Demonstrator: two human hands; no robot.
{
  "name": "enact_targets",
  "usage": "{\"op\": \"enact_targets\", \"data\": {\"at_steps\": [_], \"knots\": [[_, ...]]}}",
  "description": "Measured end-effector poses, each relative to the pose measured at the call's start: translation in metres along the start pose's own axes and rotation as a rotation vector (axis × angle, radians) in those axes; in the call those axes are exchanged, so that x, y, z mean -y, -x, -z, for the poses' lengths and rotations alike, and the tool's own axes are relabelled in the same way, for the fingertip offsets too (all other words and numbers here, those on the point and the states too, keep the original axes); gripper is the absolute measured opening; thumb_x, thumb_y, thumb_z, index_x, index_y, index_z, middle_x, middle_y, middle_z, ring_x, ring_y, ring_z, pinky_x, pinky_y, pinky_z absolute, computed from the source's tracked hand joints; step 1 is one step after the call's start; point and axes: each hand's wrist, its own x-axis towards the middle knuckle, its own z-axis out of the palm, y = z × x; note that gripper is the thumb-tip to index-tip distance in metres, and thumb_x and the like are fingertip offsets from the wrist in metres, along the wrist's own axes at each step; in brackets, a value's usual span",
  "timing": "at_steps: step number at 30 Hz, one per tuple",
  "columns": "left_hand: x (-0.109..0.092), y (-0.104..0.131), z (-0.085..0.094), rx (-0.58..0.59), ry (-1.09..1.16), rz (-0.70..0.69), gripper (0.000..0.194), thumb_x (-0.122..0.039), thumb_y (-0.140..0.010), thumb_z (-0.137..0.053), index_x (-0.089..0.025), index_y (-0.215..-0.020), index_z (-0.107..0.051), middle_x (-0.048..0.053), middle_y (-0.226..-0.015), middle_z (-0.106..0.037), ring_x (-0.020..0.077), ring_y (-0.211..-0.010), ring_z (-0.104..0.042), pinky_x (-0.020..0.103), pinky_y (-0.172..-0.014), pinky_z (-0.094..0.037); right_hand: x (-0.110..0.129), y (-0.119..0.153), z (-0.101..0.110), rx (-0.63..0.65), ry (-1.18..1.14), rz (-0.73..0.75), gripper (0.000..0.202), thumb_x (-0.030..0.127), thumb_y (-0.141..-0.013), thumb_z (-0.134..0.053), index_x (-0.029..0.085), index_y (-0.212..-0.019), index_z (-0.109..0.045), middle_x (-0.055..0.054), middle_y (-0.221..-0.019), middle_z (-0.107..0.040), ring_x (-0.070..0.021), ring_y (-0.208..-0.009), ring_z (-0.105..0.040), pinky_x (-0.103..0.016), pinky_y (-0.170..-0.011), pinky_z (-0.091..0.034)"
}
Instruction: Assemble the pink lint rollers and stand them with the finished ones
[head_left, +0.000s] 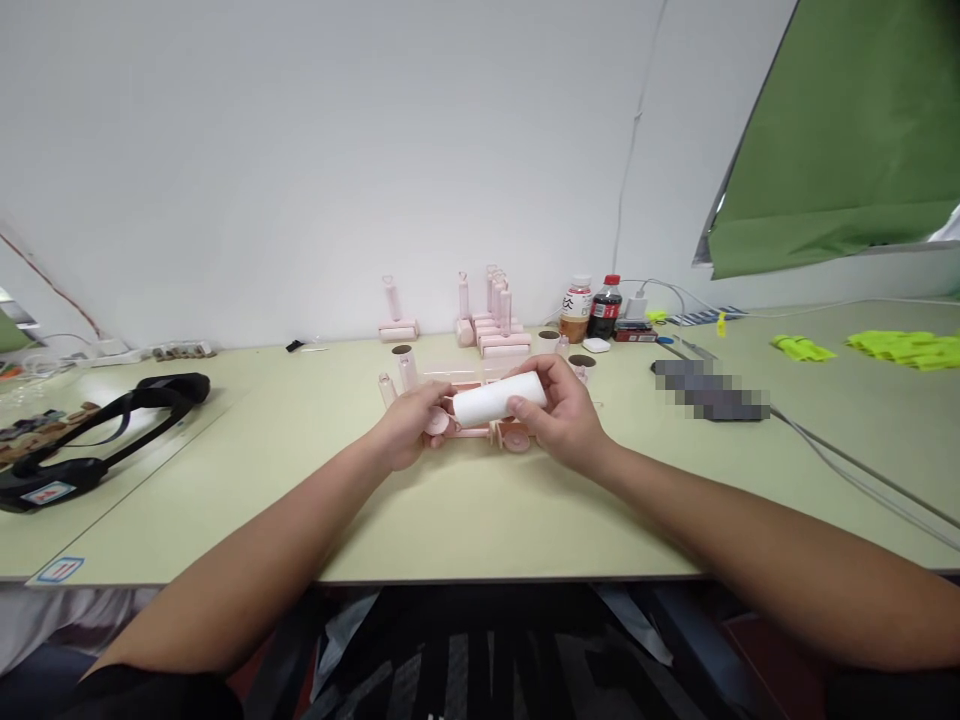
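Note:
A white roll lies across between my hands above the middle of the table. My right hand grips its right end, thumb along the front. Close to the roll's left end, my left hand has its fingers closed on a round pale pink cap. Behind and beneath the roll are pink parts, among them a round pink piece on the table. Clear tubes with dark round ends stand just behind my hands.
Pink lint rollers stand by the wall, beside a cola bottle and a drink bottle. A black headset lies left. Cables, a blurred dark object and yellow-green bundles are at right.

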Motion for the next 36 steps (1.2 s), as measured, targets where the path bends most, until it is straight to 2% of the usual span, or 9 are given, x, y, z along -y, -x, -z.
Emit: {"op": "enact_targets", "data": {"at_steps": [3,6,9,15,22,27,31,33,36], "knots": [[0.004,0.001,-0.004,0.024,0.061,0.030,0.043,-0.055,-0.093,-0.041,-0.015,-0.097,-0.058,0.005,-0.080,-0.059,0.0092,-0.051,-0.050,0.019,-0.035,-0.033,0.000,0.005,-0.002,0.097,0.174,0.114,0.033,0.038,-0.082,-0.067,0.024,-0.107,-0.050,-0.007,-0.105,-0.062,-0.0236,-0.092,-0.061,-0.039,-0.075,-0.054],[0.008,0.002,-0.006,0.029,0.030,-0.005,0.050,-0.063,-0.092,-0.039,-0.017,-0.101,-0.057,0.006,-0.087,-0.060,0.0110,-0.057,-0.053,0.019,-0.037,-0.036,0.001,0.008,-0.006,0.173,0.365,0.245,0.033,0.034,-0.084,-0.066,0.025,-0.111,-0.051,-0.009,-0.106,-0.063,-0.0252,-0.094,-0.062,-0.039,-0.077,-0.052],[0.011,0.004,-0.007,0.022,-0.034,-0.030,0.051,-0.066,-0.089,-0.042,-0.019,-0.103,-0.056,0.005,-0.088,-0.059,0.0116,-0.060,-0.053,0.020,-0.040,-0.039,0.002,0.010,-0.010,0.225,0.476,0.376,0.032,0.029,-0.085,-0.064,0.025,-0.114,-0.050,-0.010,-0.110,-0.064,-0.0259,-0.097,-0.063,-0.040,-0.079,-0.052],[0.013,0.006,-0.008,0.028,-0.128,-0.077,0.047,-0.061,-0.089,-0.047,-0.018,-0.106,-0.056,0.005,-0.091,-0.056,0.0111,-0.063,-0.052,0.020,-0.041,-0.042,0.004,0.010,-0.014,0.286,0.529,0.446,0.032,0.022,-0.088,-0.059,0.026,-0.117,-0.047,-0.012,-0.117,-0.061,-0.0271,-0.108,-0.060,-0.043,-0.086,-0.052],[0.010,0.012,-0.008,0.126,-0.106,-0.088,0.038,-0.052,-0.088,-0.054,-0.021,-0.110,-0.055,0.005,-0.099,-0.055,0.0126,-0.072,-0.056,0.020,-0.044,-0.049,0.000,0.010,-0.014,0.288,0.518,0.419,0.036,0.022,-0.089,-0.056,0.024,-0.122,-0.044,-0.013,-0.116,-0.056,-0.0277,-0.111,-0.054,-0.048,-0.091,-0.050],[0.010,0.014,-0.008,0.178,0.009,-0.179,0.045,-0.042,-0.083,-0.066,-0.023,-0.119,-0.048,0.006,-0.109,-0.057,0.0148,-0.082,-0.060,0.024,-0.056,-0.056,0.003,0.012,-0.015,0.328,0.461,0.394,0.050,0.032,-0.092,-0.053,0.023,-0.138,-0.036,-0.016,-0.136,-0.042,-0.0286,-0.133,-0.036,-0.052,-0.107,-0.038],[0.008,0.012,-0.007,0.089,0.093,-0.254,0.048,-0.040,-0.079,-0.071,-0.022,-0.118,-0.049,0.007,-0.115,-0.057,0.0157,-0.084,-0.061,0.028,-0.060,-0.059,0.002,0.009,-0.009,0.434,0.264,0.340,0.045,0.039,-0.101,-0.034,0.028,-0.145,-0.036,-0.010,-0.148,-0.037,-0.0250,-0.142,-0.025,-0.051,-0.116,-0.024],[0.005,0.012,-0.007,0.017,0.134,-0.282,0.048,-0.040,-0.077,-0.073,-0.022,-0.115,-0.049,0.007,-0.116,-0.058,0.0168,-0.084,-0.062,0.029,-0.059,-0.059,0.000,0.008,-0.007,0.447,0.120,0.235,0.046,0.041,-0.102,-0.033,0.030,-0.146,-0.035,-0.009,-0.147,-0.040,-0.0245,-0.140,-0.031,-0.051,-0.115,-0.026],[0.004,0.014,-0.009,-0.047,0.212,-0.315,0.052,-0.038,-0.073,-0.078,-0.024,-0.113,-0.049,0.005,-0.114,-0.059,0.0179,-0.085,-0.064,0.031,-0.059,-0.059,-0.002,0.008,-0.006,0.452,-0.050,0.089,0.059,0.047,-0.097,-0.047,0.030,-0.150,-0.026,-0.011,-0.147,-0.040,-0.0260,-0.135,-0.039,-0.049,-0.109,-0.036]]}}
